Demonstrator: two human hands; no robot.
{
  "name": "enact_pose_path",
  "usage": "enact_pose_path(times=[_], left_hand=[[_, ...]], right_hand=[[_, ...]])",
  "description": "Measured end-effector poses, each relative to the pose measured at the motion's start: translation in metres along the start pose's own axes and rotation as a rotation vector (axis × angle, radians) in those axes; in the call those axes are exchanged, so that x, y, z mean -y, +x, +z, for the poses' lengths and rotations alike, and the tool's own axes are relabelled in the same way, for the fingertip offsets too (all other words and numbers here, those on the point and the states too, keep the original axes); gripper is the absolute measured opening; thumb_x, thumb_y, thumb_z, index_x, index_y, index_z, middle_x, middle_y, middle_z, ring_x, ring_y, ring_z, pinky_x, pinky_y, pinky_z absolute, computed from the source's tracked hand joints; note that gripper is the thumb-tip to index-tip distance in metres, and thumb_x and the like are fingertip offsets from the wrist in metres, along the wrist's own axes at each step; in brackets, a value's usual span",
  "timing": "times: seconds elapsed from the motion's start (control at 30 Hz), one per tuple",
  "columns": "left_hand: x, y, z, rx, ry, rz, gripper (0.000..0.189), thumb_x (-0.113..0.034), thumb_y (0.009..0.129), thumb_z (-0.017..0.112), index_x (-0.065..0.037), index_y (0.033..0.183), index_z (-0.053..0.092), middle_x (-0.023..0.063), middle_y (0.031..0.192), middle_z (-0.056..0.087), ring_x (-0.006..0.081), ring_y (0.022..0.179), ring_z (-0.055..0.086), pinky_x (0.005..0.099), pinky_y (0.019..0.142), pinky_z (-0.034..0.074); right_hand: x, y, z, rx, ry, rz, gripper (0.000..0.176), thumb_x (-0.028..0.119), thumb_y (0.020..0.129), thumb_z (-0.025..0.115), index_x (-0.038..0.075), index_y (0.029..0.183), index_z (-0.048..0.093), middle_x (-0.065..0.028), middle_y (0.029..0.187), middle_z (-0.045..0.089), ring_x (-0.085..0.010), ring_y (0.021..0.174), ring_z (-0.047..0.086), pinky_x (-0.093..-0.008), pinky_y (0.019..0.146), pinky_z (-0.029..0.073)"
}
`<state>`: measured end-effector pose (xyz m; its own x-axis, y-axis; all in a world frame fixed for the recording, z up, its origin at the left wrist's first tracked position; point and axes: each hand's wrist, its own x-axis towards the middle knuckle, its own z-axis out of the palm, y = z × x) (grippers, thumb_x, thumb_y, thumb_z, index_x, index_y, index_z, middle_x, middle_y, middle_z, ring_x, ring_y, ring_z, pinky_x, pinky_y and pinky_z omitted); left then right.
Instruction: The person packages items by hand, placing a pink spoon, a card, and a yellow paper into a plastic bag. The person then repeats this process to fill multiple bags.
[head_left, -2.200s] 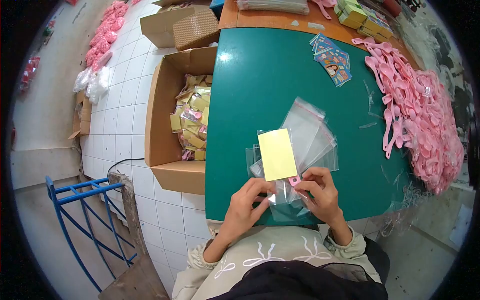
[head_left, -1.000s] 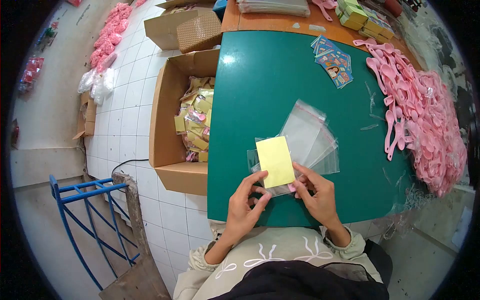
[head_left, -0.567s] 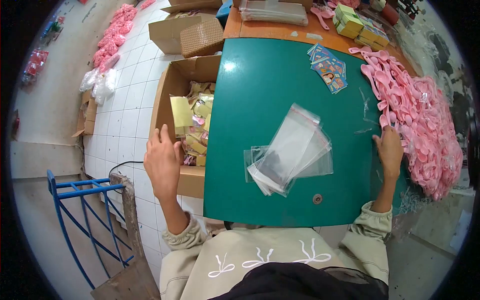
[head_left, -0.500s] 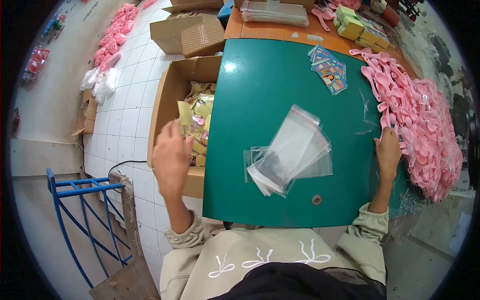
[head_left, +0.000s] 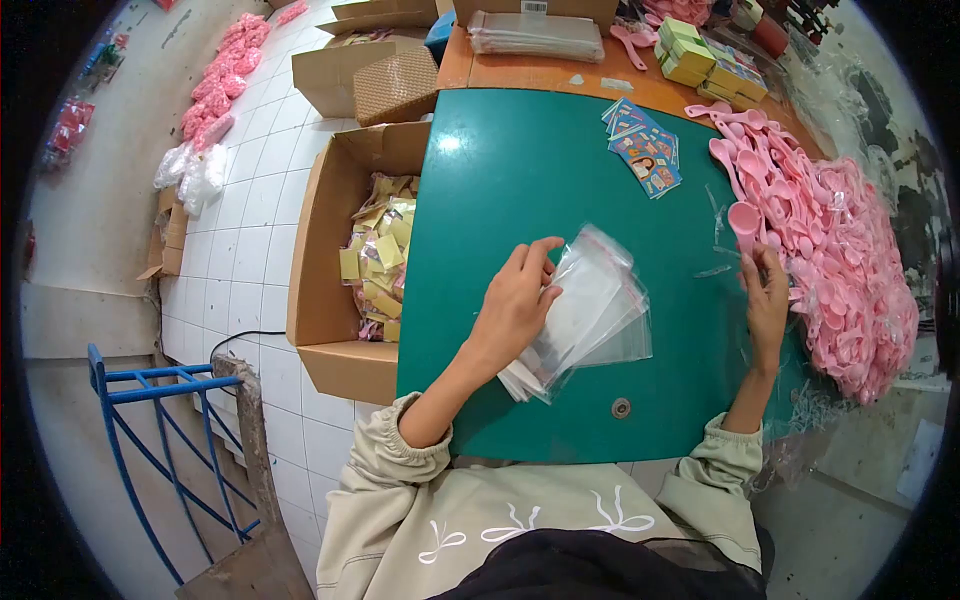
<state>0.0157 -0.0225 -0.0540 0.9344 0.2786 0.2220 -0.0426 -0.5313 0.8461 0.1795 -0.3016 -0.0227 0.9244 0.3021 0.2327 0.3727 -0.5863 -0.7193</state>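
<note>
Fanned out on the green table [head_left: 500, 180] is a small stack of clear plastic bags [head_left: 590, 300]. My left hand [head_left: 515, 305] is over the stack's left edge, thumb and fingers apart with nothing between them. On the right, my right hand [head_left: 766, 300] pinches a pink plastic spoon [head_left: 744, 218] by its handle, bowl pointing away from me. A large heap of pink spoons [head_left: 840, 260] lies just beyond that hand. Blue printed cards [head_left: 645, 150] are spread near the table's far right.
Left of the table stands an open cardboard box [head_left: 335, 250] with many small packed bags [head_left: 380, 270]. Bundled clear bags [head_left: 535, 38] and yellow-green card stacks [head_left: 690, 55] sit on an orange-brown surface behind. A blue metal frame [head_left: 165, 380] is at lower left.
My left hand has moved right from above the cardboard box to the plastic bags, and the small yellow packet at its fingers is gone from it. My right hand has drawn a spoon from the heap.
</note>
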Motion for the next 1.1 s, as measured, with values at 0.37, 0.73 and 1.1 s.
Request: enact_pose_path(times=[0.37, 0.73, 1.1], left_hand=[[-0.004, 0.001, -0.010, 0.092, 0.020, -0.102, 0.027, -0.002, 0.074, 0.057, -0.001, 0.100, 0.060, 0.0061, 0.076, 0.051, 0.0145, 0.067, 0.051, 0.0260, 0.064, 0.045], [0.006, 0.009, -0.019, 0.205, -0.825, -0.408, 0.015, -0.005, 0.087, 0.059, -0.005, 0.095, 0.047, 0.0137, 0.100, 0.063, 0.0116, 0.086, 0.057, 0.0252, 0.075, 0.047], [-0.006, 0.009, -0.024, 0.229, -0.864, -0.521, 0.036, -0.003, 0.082, 0.065, 0.000, 0.112, 0.046, 0.0159, 0.090, 0.067, 0.0135, 0.081, 0.064, 0.0232, 0.070, 0.050]], right_hand=[[0.080, 0.040, 0.049, 0.662, 0.180, -0.405, 0.022, -0.002, 0.078, 0.057, 0.004, 0.099, 0.063, -0.0108, 0.083, 0.054, -0.0234, 0.073, 0.057, -0.0316, 0.064, 0.047], [0.100, 0.039, 0.046, 0.417, 0.019, -0.427, 0.021, 0.001, 0.079, 0.061, 0.004, 0.100, 0.061, -0.0133, 0.081, 0.058, -0.0264, 0.074, 0.060, -0.0332, 0.067, 0.047], [0.126, 0.019, 0.061, 0.152, 0.502, -0.202, 0.032, 0.002, 0.080, 0.068, 0.001, 0.099, 0.042, -0.0127, 0.080, 0.064, -0.0147, 0.073, 0.064, -0.0267, 0.066, 0.051]])
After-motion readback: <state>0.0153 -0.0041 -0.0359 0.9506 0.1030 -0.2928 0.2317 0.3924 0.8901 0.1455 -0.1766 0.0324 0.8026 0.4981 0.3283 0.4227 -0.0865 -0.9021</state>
